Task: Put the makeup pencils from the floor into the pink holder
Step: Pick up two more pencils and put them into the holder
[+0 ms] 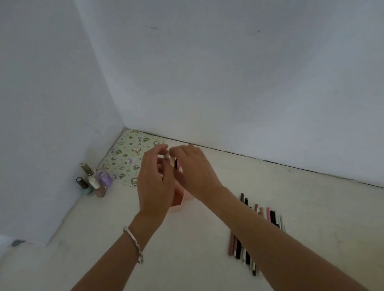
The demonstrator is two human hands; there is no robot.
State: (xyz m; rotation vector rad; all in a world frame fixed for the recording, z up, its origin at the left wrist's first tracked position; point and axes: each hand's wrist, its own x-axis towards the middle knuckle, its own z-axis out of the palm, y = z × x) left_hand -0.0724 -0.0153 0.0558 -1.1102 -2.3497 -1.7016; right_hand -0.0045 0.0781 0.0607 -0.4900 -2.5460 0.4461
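Observation:
My left hand (154, 181) and my right hand (194, 171) meet fingertip to fingertip above the pink holder (177, 201), which shows only as a pink patch beneath them. Both hands pinch a slim light makeup pencil (165, 156) between their fingertips. A dark pencil tip (176, 163) stands upright in the gap between the hands; whether it sits in the holder I cannot tell. Several makeup pencils (271, 217), pink, black and white, lie side by side on the floor to the right, partly hidden under my right forearm.
Several nail polish bottles (93, 181) stand against the left wall. A green patterned pouch (126, 156) lies flat in the corner behind the hands. White walls close off the left and back sides. The pale floor (334, 225) stretches out to the right.

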